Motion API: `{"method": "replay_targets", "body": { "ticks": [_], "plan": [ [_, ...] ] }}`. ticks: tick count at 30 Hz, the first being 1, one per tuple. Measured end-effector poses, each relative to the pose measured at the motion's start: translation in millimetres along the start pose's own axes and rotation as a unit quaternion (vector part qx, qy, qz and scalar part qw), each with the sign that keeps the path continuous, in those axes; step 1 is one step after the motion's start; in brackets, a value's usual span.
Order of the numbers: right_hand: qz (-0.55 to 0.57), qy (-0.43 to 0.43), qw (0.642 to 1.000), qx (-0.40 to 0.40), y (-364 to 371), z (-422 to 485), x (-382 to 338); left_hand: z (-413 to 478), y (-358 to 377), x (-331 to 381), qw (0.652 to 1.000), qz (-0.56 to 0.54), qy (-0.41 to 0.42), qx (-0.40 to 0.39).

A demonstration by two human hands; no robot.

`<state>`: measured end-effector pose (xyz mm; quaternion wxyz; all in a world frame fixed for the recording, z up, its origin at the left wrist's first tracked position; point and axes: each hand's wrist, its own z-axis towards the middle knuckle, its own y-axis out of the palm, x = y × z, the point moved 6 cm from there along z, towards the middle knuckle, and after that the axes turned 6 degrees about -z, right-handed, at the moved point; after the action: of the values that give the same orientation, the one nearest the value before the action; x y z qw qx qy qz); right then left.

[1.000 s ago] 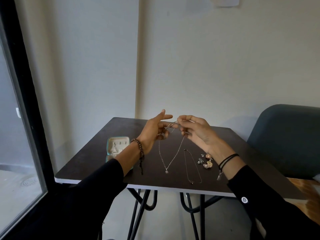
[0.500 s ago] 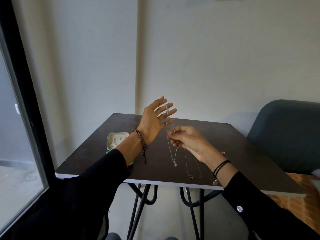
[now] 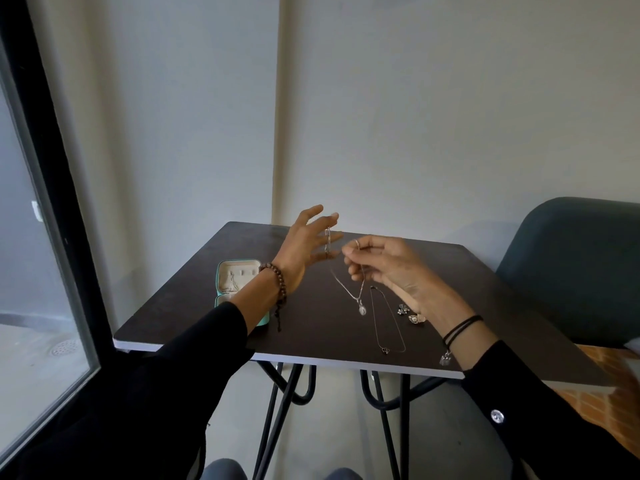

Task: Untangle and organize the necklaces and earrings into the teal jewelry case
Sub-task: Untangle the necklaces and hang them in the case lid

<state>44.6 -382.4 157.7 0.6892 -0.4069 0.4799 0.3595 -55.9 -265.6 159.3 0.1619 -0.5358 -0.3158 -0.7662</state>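
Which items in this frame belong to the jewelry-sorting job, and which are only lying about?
Part of the job:
- pendant necklace, strung between left hand and right hand
- second necklace, flat on the table
- earrings
- open teal jewelry case

Just there:
- dark chair
- window

1. Teal jewelry case (image 3: 239, 289): small, lid open and upright, pale lining, at the near left of the bench (image 3: 485, 306).
2. Silver necklace (image 3: 349, 289): thin chain strung in the air between both hands, oval pendant hanging low.
3. Second necklace (image 3: 387, 320): fine chain lying flat in a long loop, dark pendant nearest.
4. Earrings (image 3: 410, 313): small cluster just right of that loop.
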Motion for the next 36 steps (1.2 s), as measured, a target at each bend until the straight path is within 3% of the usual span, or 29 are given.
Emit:
{"method": "replay_targets", "body": {
  "ticks": [5,9,12,16,24,30,36],
  "plan": [
    [0.014,-0.028,0.999,0.04,-11,1,-13,-9,11,-2,0.988,0.142,-0.006,-0.054],
    [0.0,-0.002,0.994,0.108,-20,3,-3,-15,21,-3,0.982,0.17,-0.001,-0.083],
    [0.019,0.02,0.992,0.125,-20,1,7,-19,27,-3,0.983,0.162,-0.008,-0.086],
    [0.132,0.044,0.985,0.097,-12,-1,17,-20,29,-4,0.99,0.112,-0.02,-0.08],
    [0.205,0.056,0.974,0.073,-5,-5,19,-15,25,-8,0.996,0.066,-0.023,-0.059],
    [0.273,0.049,0.953,0.121,-5,-5,22,-13,17,-16,0.997,0.061,-0.027,-0.039],
    [0.212,0.014,0.971,0.11,4,-6,19,-7,8,-16,0.997,0.08,-0.008,0.018]
  ]
}}
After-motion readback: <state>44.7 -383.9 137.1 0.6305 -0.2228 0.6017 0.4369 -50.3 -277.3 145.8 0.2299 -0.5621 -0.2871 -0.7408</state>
